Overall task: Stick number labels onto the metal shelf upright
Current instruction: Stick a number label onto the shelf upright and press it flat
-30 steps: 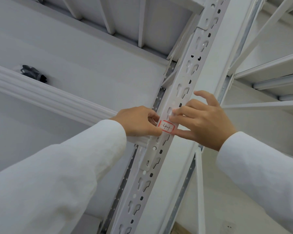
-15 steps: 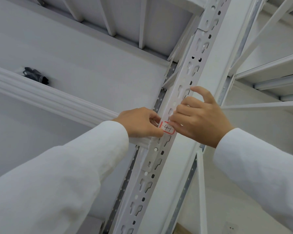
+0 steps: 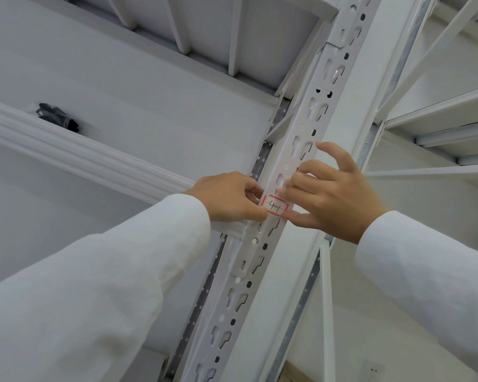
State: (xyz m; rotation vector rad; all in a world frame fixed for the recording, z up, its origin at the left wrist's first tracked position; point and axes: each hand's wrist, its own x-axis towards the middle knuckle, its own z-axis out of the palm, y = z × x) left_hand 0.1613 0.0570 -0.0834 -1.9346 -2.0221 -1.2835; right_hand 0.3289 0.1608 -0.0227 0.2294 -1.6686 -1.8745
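L hand [image 3: 226, 198] pinches the left edge of the label [image 3: 275, 206]. R hand [image 3: 334, 199] pinches its right edge w/ thumb + forefinger, other fingers spread. The label sits on the upright [image 3: 298, 125], on its slotted face. Step: seating 1 label. Next, prob: rub it flat, then let go.

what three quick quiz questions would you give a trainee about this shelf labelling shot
1. True or false: the red-bordered label sits on the perforated shelf upright.
2. Which touches the label? A: left hand only; B: right hand only; C: both.
3. Fill in: the black object lies to the ___ of the upright.
Key: 1 true; 2 C; 3 left.
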